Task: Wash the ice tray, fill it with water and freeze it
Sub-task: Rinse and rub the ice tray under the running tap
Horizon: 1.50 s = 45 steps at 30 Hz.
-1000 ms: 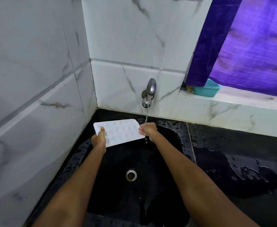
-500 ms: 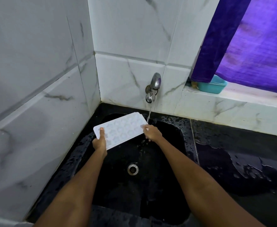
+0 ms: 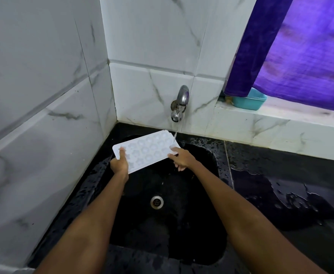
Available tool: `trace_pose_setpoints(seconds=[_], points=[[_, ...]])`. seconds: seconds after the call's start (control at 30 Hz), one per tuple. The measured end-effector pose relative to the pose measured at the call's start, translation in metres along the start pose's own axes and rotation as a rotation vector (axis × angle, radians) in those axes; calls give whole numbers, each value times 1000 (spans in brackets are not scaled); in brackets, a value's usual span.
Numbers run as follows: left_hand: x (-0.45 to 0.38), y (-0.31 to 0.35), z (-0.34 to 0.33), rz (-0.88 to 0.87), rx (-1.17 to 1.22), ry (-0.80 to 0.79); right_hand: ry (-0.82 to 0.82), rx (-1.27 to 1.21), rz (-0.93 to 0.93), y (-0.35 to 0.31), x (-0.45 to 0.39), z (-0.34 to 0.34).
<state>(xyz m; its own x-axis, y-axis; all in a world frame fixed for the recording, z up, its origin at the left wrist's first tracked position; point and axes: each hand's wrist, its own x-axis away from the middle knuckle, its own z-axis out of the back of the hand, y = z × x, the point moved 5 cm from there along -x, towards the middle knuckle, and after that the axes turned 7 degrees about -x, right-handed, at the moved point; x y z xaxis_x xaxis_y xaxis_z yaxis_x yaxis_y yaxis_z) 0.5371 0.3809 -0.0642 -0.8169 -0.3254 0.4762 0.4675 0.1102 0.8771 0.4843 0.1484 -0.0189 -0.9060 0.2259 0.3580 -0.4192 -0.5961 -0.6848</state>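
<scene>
A white ice tray [image 3: 147, 148] with rounded moulds is held tilted over the black sink [image 3: 211, 165]. My left hand [image 3: 120, 164] grips its near left corner, thumb on top. My right hand [image 3: 182, 158] pinches its right edge. A thin stream of water falls from the metal tap [image 3: 179, 104] onto the tray's far right corner.
The sink's drain [image 3: 157, 202] lies below the tray. Marble-patterned tiled walls close in at left and behind. A wet black counter [image 3: 290, 184] stretches to the right. A teal tub [image 3: 249, 99] sits on the ledge under a purple curtain [image 3: 300, 52].
The tray has tilted and shifted so its far right corner now sits under the water stream. Both hands keep their hold on it.
</scene>
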Motion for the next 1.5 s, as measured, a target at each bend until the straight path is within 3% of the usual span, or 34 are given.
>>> trace_pose_setpoints(seconds=[0.1, 0.2, 0.37, 0.5, 0.67, 0.77, 0.9, 1.0, 1.1, 1.2, 1.37, 1.5], points=[[5, -4, -5, 23, -1, -16, 93, 187, 12, 1, 0, 10], [9, -3, -6, 38, 32, -10, 22, -72, 10, -3, 2, 7], [11, -4, -8, 13, -7, -30, 122, 122, 5, -1, 5, 18], [12, -5, -12, 21, 27, -23, 49, -108, -31, -2, 5, 7], [9, -10, -15, 22, 8, -20, 128, 177, -41, 1, 0, 19], [10, -10, -16, 23, 53, -9, 65, 81, 9, -4, 4, 16], [10, -7, -9, 17, 68, 44, 170, 451, 97, -11, 2, 21], [12, -4, -12, 24, 89, 31, 120, 372, 111, -18, 4, 4], [16, 0, -17, -6, 52, 3, 30, 356, 4, -20, 2, -6], [16, 3, -14, -14, 84, 12, -83, 77, -28, -21, 8, -11], [20, -1, -19, -13, 50, -8, 31, 352, -28, -22, 9, 4], [23, -2, -20, -4, 77, -10, -93, 154, -46, -20, 19, 0]])
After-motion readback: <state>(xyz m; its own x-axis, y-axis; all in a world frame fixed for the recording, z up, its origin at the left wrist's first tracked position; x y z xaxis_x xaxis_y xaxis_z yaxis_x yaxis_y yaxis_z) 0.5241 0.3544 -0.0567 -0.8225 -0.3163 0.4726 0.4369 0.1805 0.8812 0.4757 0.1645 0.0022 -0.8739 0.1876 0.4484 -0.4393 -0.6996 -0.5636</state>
